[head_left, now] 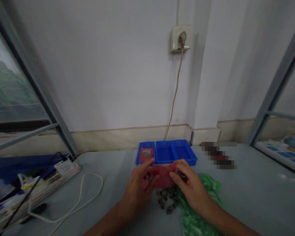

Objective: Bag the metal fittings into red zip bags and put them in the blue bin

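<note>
A pink, see-through plastic bag (pixel 163 175) is stretched between my two hands above the table. My left hand (pixel 139 183) grips its left end, with the thumb and index finger in front and the other fingers partly hidden. At the right end, my right hand (pixel 190 183) pinches the bag's upper edge between thumb and fingers. Just below the bag lies a loose pile of small dark metal parts (pixel 169 209). A green plastic bag (pixel 199 216) rests under and beside my right forearm. Behind my hands stands a blue tray (pixel 164 152) with three compartments; pink material lies in the left one.
A white power strip (pixel 56 180) with a plug and cables runs along the left side. A white cable (pixel 81 193) loops over the table. Behind, a wall socket (pixel 179 39) has a cord hanging down. A blurred-out dark item (pixel 218 155) lies at the back right.
</note>
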### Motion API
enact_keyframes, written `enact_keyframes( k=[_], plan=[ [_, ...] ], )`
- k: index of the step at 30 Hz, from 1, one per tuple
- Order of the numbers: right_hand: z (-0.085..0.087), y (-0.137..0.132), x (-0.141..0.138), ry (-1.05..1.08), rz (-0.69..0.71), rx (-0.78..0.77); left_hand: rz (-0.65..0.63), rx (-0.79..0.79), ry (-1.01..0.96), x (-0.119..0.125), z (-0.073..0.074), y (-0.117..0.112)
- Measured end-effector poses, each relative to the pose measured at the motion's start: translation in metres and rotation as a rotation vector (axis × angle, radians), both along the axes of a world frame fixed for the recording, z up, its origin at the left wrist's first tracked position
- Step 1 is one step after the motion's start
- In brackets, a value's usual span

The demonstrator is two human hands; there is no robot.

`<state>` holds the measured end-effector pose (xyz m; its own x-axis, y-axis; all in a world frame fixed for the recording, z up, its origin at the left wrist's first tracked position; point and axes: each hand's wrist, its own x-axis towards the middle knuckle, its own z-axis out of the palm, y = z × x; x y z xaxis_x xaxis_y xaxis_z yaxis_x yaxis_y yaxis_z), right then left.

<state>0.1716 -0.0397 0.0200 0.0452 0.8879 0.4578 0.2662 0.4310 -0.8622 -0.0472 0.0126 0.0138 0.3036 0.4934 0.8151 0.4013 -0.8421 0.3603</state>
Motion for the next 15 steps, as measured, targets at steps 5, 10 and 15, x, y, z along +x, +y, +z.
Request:
enact_keyframes(
  k=[5, 10, 15],
  plan=[
    [-0.0041, 0.0053, -0.0019, 0.257, 0.073, -0.229, -0.148, 0.003, 0.143, -0.0034, 0.0029, 0.0041],
    [-0.0035, 0.0069, -0.0024, 0.357, 0.146, -0.305, -0.097, 0.032, 0.152, -0.0011, 0.0006, 0.0070],
    [-0.0007, -0.0012, -0.0063, 0.430, 0.169, -0.292, -0.076, -0.005, 0.116, -0.0017, 0.0074, 0.0032]
  ],
)
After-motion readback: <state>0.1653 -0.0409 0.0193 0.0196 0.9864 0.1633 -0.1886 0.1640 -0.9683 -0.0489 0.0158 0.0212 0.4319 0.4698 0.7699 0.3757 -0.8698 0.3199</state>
